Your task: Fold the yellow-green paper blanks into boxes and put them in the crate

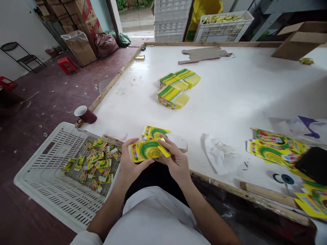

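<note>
Both my hands hold a small yellow-and-green carton [146, 150] over my lap, at the near edge of the white table [230, 98]. My left hand [129, 164] grips its left end, fingers curled round it. My right hand [175, 159] pinches its right end flap. A flat carton of the same print [154, 132] lies on the table just beyond my fingers. To my left, a white plastic crate [48, 177] holds several small yellow-green packets [98, 162].
Three filled cartons [176, 89] lie mid-table. A stack of flat cartons [277, 146] and a black object [313, 165] are at the right. A maroon mug [85, 114] sits at the table's left corner. Cardboard pieces [204, 54], an open box [298, 39] and crates [222, 27] stand at the back.
</note>
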Action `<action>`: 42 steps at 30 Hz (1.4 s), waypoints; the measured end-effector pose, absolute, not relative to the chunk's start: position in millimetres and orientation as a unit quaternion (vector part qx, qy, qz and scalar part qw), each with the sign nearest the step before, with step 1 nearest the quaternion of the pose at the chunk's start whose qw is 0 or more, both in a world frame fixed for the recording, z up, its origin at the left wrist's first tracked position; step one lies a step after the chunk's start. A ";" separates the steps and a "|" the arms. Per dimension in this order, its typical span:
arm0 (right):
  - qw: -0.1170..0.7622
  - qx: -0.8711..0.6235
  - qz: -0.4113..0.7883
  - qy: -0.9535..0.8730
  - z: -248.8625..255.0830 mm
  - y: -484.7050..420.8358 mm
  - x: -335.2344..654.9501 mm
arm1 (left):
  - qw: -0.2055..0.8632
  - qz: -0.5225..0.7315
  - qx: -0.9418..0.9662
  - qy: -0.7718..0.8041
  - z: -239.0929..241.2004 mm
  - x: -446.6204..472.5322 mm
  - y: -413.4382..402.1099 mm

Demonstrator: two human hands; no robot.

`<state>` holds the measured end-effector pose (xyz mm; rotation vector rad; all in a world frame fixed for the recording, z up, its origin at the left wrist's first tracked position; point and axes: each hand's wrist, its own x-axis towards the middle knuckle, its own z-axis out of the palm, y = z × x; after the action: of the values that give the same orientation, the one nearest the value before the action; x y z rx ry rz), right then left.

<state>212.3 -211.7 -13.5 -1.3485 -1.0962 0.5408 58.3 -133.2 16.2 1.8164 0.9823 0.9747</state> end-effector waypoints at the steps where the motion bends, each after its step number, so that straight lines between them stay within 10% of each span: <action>1: 0.612 -0.578 0.235 -0.485 -12.8 -210.9 211.0 | 0.483 0.417 0.664 0.389 17.0 61.1 -136.4; 8: 0.561 -0.499 0.226 -0.621 -11.0 -215.0 198.7 | 0.667 0.574 0.309 0.361 25.7 80.6 -139.4; 34: 0.597 -0.561 0.320 -0.476 -9.3 -205.9 178.5 | 0.674 0.560 0.286 0.389 19.0 88.0 -142.6; 42: 0.433 -0.751 0.094 -0.489 -37.3 -199.0 238.2 | 0.271 0.622 0.479 0.556 13.4 -10.3 -76.9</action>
<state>238.2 -199.0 -37.3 -1.8725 -1.2196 0.2338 -10.3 -76.9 13.4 1.2913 1.4985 1.6752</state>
